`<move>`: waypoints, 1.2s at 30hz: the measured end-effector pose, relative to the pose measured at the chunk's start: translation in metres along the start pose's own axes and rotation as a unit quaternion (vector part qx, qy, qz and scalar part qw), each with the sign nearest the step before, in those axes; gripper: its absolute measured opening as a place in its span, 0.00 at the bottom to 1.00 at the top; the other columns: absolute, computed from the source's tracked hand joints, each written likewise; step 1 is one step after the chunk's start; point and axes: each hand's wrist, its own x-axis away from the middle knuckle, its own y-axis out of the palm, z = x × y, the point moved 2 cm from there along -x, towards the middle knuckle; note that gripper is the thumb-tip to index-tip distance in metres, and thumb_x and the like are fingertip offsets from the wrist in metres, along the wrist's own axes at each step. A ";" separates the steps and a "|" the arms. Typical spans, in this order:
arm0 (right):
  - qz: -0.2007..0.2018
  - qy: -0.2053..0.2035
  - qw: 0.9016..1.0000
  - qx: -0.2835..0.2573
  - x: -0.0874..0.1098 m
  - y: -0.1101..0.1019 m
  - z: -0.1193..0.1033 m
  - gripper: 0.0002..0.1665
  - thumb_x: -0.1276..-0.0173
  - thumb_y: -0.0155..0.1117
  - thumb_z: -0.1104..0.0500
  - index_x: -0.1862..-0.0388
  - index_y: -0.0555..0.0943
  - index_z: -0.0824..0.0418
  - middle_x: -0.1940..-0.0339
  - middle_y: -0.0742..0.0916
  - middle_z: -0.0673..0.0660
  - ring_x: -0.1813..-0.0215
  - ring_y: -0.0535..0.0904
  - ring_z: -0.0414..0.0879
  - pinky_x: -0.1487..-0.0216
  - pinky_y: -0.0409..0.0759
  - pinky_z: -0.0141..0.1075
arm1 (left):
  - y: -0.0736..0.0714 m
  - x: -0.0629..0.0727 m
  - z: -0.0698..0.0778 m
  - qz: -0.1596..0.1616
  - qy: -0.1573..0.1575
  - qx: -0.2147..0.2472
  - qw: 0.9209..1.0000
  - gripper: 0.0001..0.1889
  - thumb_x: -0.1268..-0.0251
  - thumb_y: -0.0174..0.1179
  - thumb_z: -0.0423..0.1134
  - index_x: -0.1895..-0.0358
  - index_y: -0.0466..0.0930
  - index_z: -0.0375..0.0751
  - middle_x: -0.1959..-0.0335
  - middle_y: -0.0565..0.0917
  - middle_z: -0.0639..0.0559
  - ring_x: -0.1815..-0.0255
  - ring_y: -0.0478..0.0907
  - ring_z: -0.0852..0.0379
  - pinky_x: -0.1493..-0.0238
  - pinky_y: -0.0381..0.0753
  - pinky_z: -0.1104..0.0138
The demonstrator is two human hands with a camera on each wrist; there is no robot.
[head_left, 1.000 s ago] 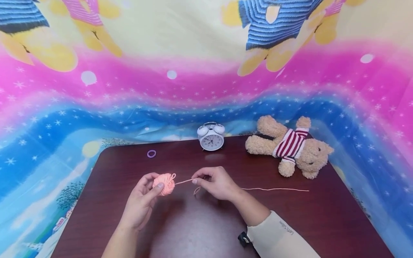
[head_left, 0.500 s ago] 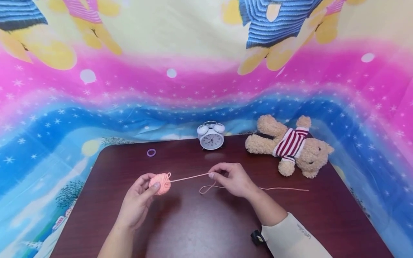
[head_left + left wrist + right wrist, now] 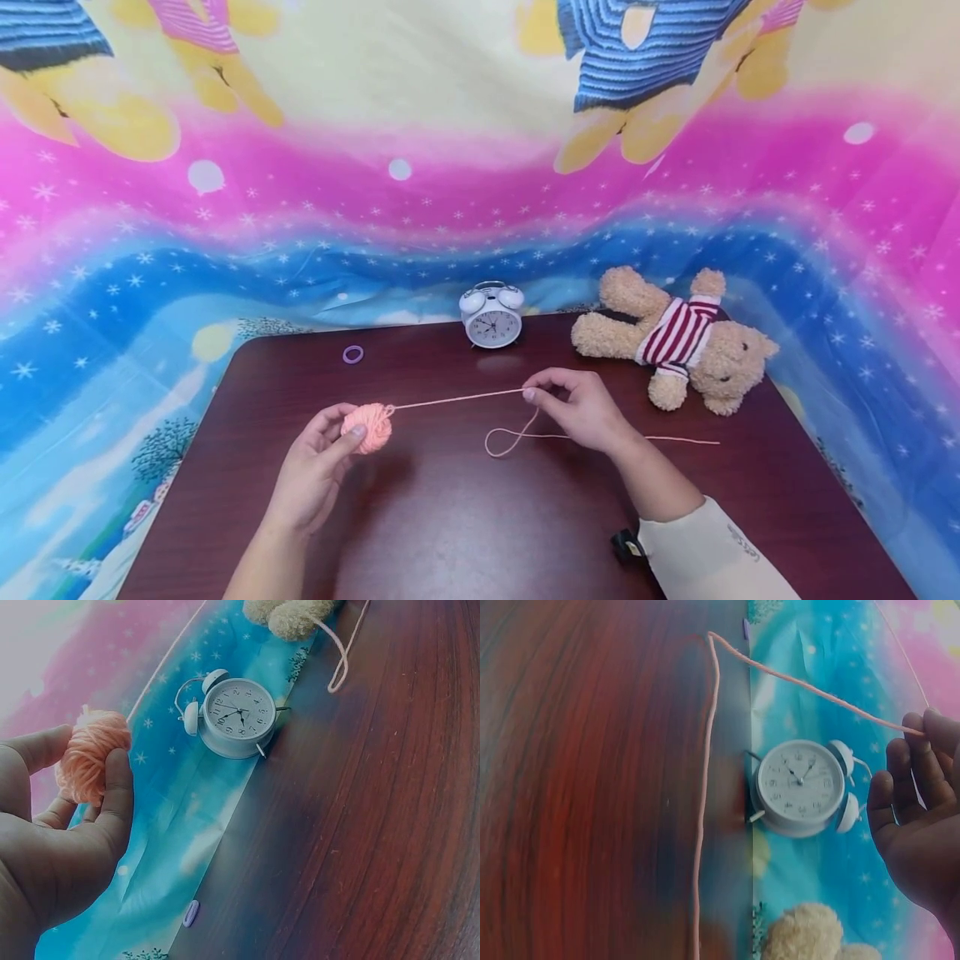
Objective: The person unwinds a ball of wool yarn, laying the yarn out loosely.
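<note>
A small ball of peach yarn (image 3: 369,428) is held up over the table between the thumb and fingers of my left hand (image 3: 311,471). In the left wrist view the thumb and fingers grip the yarn ball (image 3: 91,754) from both sides. My right hand (image 3: 588,412) pinches the yarn strand (image 3: 457,399) between thumb and index finger. The strand runs straight from the ball to that pinch. Beyond it, the loose tail (image 3: 705,765) drops in a loop to the table and trails off to the right, passing behind the right hand in the head view.
A white twin-bell alarm clock (image 3: 492,321) stands at the table's back edge. To its right lies a teddy bear (image 3: 675,342) in a striped shirt. A purple ring (image 3: 352,355) lies at the back left of the dark table (image 3: 450,533). A printed cloth (image 3: 337,283) hangs behind.
My right hand has moved right and slightly up, pulling a longer strand from the ball. The left hand with the ball has shifted slightly left. The loop in the tail has widened.
</note>
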 end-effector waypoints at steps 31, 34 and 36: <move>0.070 0.044 0.995 0.061 0.031 -0.075 0.035 0.05 0.27 0.71 0.55 0.56 0.89 0.52 0.65 0.90 0.47 0.63 0.83 0.40 0.65 0.80 0.30 | -0.022 -0.004 -0.005 0.035 0.000 -0.003 0.999 0.19 0.23 0.61 0.33 0.37 0.66 0.35 0.51 0.82 0.54 0.53 0.82 0.62 0.48 0.86 0.66; 0.076 0.049 0.993 0.078 0.036 -0.084 0.038 0.05 0.26 0.71 0.54 0.56 0.89 0.52 0.64 0.90 0.47 0.62 0.82 0.40 0.64 0.79 0.30 | -0.026 -0.003 -0.004 0.031 0.006 0.006 0.999 0.18 0.23 0.60 0.32 0.37 0.66 0.36 0.50 0.84 0.55 0.52 0.84 0.62 0.48 0.86 0.67; 0.080 0.052 0.992 0.086 0.039 -0.091 0.041 0.05 0.26 0.70 0.54 0.56 0.89 0.53 0.63 0.90 0.48 0.62 0.81 0.39 0.64 0.78 0.30 | -0.029 -0.001 -0.004 0.028 0.011 0.015 0.999 0.17 0.23 0.59 0.31 0.38 0.67 0.36 0.49 0.85 0.56 0.53 0.84 0.62 0.48 0.86 0.67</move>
